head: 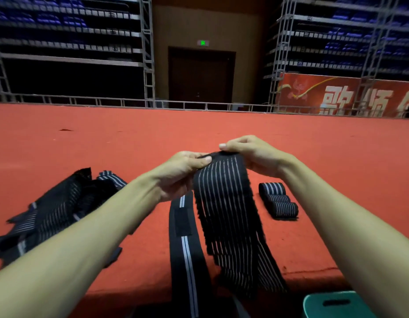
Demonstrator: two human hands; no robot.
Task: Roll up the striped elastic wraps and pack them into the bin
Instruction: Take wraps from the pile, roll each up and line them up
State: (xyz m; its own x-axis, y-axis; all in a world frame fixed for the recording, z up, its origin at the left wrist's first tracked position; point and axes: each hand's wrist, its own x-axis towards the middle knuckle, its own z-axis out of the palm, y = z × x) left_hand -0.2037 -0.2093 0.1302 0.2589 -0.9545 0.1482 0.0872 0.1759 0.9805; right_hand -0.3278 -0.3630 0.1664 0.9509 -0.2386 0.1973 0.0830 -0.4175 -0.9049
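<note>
One black, thin-white-striped wrap (224,203), top edge between pinched fingers (204,160) of left hand (182,173) and right hand (254,154).

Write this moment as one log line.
left hand, right hand: pinch top of held wrap | rolled wraps: red surface, right | loose wraps: left

We work from a single view: a wide-angle camera worn on the head. It faces forward and slightly down across the red carpeted platform (221,129), whose near edge crosses the lower frame. Both forearms enter from the bottom corners. The left hand (182,171) and right hand (251,154) meet at centre, close to the lens, on the striped wrap (224,203). The dark door (201,76) and tiered seating (68,31) stand well beyond the platform's far side. Verticals lean near the frame edges.
</note>
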